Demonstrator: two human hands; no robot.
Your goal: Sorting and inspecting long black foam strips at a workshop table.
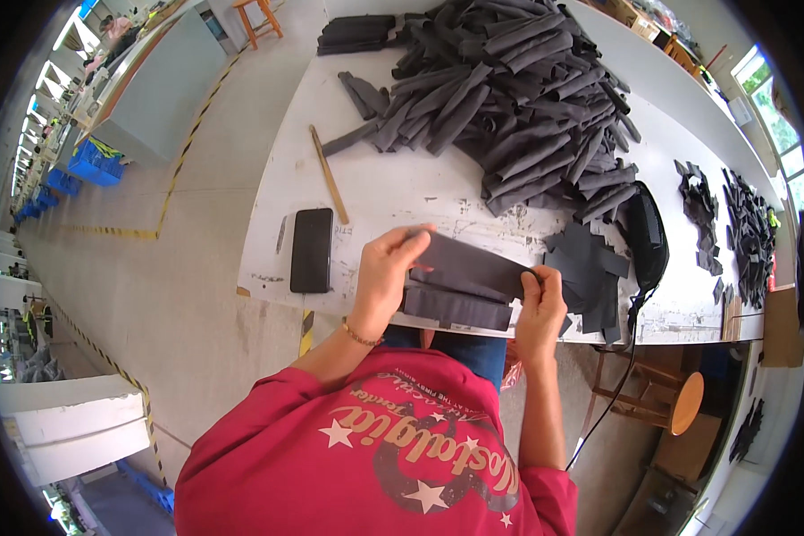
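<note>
While both hands work at the near edge of the white surface (420, 192), a dark grey fabric strip (469, 264) is stretched between them, lifted slightly above a small stack of similar strips (456, 306) lying flat right at the surface's edge. The left hand (386, 272) is closed around the strip's left end, fingers curled over the top; the right hand (540, 304) pinches the right end between thumb and fingers, so neither hand is open. Just right of the right hand lies a loose pile of flat grey cut pieces (590, 263), and beyond it a black pouch (648, 237) with a cord hanging over the edge. A large heap of rolled grey strips (509, 98) fills the far part of the surface, well apart from the hands. A black phone (312, 249) lies face up to the left, near a wooden ruler (329, 174). As I judge it, the main risk is the stack's position: it sits so close to the edge that a nudge from a wrist could push strips onto the floor. The held strip could also slip from the right hand's light pinch and land skewed on the stack. The hanging cord might snag an elbow and drag the pouch.
</note>
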